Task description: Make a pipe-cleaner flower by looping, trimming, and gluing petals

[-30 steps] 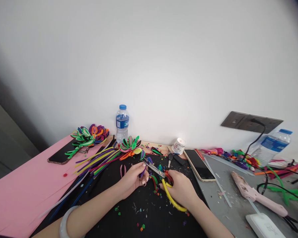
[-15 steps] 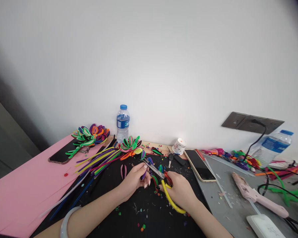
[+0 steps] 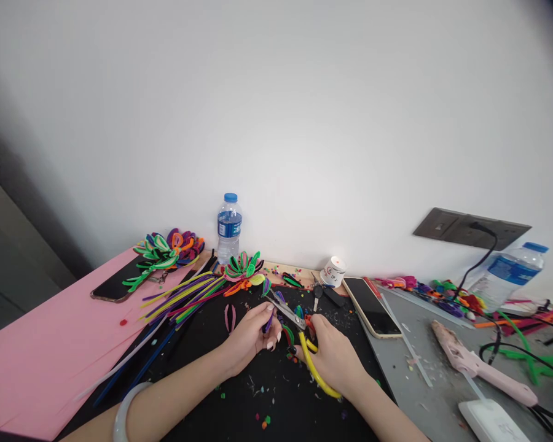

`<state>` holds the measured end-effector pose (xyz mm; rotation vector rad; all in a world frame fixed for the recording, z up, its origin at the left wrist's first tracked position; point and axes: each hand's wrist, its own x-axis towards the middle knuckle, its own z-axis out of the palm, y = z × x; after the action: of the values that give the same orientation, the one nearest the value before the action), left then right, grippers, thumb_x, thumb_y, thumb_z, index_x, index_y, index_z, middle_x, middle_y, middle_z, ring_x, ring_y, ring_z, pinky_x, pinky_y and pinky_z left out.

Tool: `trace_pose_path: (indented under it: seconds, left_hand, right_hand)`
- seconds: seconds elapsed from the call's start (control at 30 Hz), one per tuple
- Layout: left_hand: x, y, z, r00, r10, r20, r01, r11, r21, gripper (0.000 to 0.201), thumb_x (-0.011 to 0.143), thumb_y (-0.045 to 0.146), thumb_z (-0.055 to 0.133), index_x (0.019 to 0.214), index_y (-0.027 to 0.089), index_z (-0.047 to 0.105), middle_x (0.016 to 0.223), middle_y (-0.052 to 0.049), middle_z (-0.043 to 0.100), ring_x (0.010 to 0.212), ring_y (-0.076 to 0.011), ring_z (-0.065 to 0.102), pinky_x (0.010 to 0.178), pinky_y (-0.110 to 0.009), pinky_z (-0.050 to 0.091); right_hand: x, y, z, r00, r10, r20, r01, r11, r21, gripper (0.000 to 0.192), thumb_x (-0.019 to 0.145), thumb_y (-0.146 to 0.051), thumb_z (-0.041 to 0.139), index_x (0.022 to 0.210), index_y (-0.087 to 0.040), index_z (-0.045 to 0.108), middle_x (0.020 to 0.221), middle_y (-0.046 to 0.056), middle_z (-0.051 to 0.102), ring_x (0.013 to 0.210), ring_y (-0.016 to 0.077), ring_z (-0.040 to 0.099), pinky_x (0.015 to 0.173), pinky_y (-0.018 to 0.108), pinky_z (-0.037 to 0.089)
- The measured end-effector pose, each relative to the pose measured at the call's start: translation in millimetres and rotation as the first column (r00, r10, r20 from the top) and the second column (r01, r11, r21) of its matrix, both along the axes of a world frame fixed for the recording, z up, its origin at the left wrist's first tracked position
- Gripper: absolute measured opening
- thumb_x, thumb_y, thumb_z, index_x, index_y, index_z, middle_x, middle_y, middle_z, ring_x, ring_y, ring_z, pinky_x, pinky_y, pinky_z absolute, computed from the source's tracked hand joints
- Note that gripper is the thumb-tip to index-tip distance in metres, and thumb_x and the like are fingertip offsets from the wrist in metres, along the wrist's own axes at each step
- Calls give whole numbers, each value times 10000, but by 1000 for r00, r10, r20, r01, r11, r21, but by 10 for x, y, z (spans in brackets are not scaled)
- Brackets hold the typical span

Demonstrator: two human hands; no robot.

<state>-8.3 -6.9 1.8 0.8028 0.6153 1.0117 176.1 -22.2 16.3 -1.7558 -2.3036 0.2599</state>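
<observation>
Left hand (image 3: pixel 253 334) pinching purple piece (image 3: pixel 270 322) above black mat (image 3: pixel 239 405) — my right hand (image 3: pixel 334 350) grips yellow-handled scissors (image 3: pixel 294 317), blades near it. I'd snip square — fingertips well clear of the blades.

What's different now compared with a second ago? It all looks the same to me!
Very little: the green fuzzy piece at the far right has shifted slightly further right, and the yellow-handled scissors' lower loop has swung slightly left. Nothing was taken hold of or let go by the two hands: the left holds a purple piece, the right the scissors. The upright bottle and glue gun stayed put.
</observation>
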Motion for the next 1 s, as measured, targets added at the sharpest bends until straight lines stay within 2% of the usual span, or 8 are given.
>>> trace_pose_path:
  seconds: [0.47,1.0]
  left_hand:
    - [15,1,-12,999,-17,-28,18,1000,24,231,841,362,421,700,182,392,538,28,538,378,-55,357,454,-200,329]
    - [10,7,-21,996,-28,-88,31,999,34,247,824,408,437,731,180,417,514,20,550,365,-61,372,424,-191,281]
  right_hand:
    - [-7,-18,17,1000,-8,-3,8,1000,18,233,702,-387,580,749,-204,444,764,-5,538,668,161,517,561,229,319]
    - [4,3,63,995,-29,91,26,999,28,248,703,-418,583,647,-187,511,649,8,562,572,151,516,491,236,264]
